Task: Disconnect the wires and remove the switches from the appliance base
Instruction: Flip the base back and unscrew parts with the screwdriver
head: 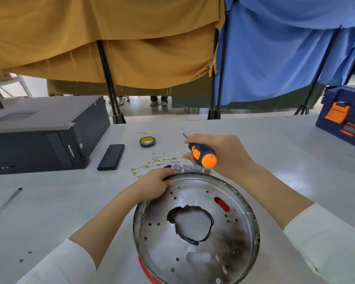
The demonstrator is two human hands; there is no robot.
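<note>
Grey bench [264, 144]: my left hand [155, 184] grips round silver metal appliance base [195, 228]; right hand [219, 152] grasps orange-navy screwdriver [203, 154]. Grey switches [191, 168], white wires [158, 161] apparently out; next, check for leftovers.

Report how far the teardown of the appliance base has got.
Looks done: loose wires and grey switches lie on the table beyond the base. In hand: the left hand grips the base rim, and the right hand holds a screwdriver. Left: no switches or wires show inside the base; the underside is hidden.
</note>
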